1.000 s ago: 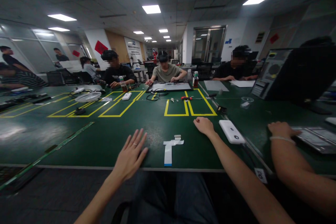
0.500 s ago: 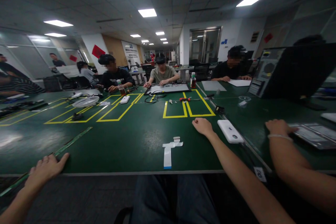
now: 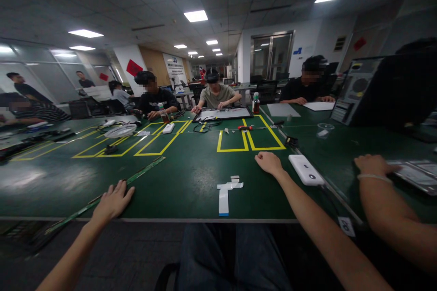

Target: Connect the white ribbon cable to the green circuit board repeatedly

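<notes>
A long, narrow green strip like a thin circuit board [image 3: 145, 169] lies slantwise on the table's left, its near end sticking out past the front edge. Over its middle rests my left hand [image 3: 112, 201], palm down, fingers stretched out and thumb apart. My right hand [image 3: 269, 163] is curled into a fist on the table, with nothing seen in it. Between the hands lies a white flat ribbon cable [image 3: 223, 200] with a blue end and crosswise pieces. Just right of my right hand is a white power bank [image 3: 305, 170] with a cable plugged in.
At right, a co-worker's hand [image 3: 372, 164] with a bracelet lies by a flat metal-framed part [image 3: 414, 175]. A computer tower [image 3: 357, 86] stands behind. Yellow tape outlines [image 3: 234, 150], a red screwdriver [image 3: 245, 128] and a clear cup [image 3: 324, 131] are farther back. People sit opposite.
My left hand has moved right and forward, and the green strip has slid the same way with it. My right hand stays a fist in place. The view has shifted slightly.
</notes>
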The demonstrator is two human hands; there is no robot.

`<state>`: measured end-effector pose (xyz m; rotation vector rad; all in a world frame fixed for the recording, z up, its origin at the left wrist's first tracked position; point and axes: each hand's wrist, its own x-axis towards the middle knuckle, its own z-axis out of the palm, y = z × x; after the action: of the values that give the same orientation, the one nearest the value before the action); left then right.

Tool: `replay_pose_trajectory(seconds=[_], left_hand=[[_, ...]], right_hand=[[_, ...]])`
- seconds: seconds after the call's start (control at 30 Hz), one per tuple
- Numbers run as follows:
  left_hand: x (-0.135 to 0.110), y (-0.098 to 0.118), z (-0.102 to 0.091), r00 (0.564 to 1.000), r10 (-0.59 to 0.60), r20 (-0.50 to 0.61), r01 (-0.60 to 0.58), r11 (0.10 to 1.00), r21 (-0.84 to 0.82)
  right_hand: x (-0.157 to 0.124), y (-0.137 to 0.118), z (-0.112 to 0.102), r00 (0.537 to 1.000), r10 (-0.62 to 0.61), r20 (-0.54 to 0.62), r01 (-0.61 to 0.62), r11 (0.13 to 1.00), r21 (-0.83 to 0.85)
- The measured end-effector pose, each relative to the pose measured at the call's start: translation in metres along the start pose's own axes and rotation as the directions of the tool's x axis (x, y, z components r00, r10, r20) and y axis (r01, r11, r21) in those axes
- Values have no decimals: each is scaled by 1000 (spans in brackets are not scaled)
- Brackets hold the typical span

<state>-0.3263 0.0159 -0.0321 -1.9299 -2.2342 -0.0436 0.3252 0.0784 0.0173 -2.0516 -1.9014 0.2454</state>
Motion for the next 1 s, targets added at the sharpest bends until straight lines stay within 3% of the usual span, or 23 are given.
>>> replay_pose_trajectory(seconds=[0.1,0.27,0.37,0.47,0.57,0.73,1.0], left_hand=[[0,50,-3,995,74,61,-70,995,-67],[-12,152,-20,955,298,-12,-294,933,-210],[-19,213,-32,930,362,-68,-366,891,-268],[-19,266,-44,867,488,-104,-493,804,-333],[-16,306,-53,798,591,-120,-583,706,-402],[-25,334,-56,796,574,-192,-595,682,-425],[-39,331,-58,799,568,-197,-592,688,-419]], right_hand=[[0,0,0,1000,8,-14,-8,1000,-10],[0,-1,-1,1000,0,-6,0,1000,-9],[-1,-1,-2,1000,-3,0,3,1000,-6],[-1,-1,-2,1000,-2,-1,2,1000,-9],[-1,-1,-2,1000,-1,-5,1,1000,-17],[-1,0,-1,1000,-8,-3,8,1000,-12],[-5,-6,-4,1000,11,-30,-10,1000,18]])
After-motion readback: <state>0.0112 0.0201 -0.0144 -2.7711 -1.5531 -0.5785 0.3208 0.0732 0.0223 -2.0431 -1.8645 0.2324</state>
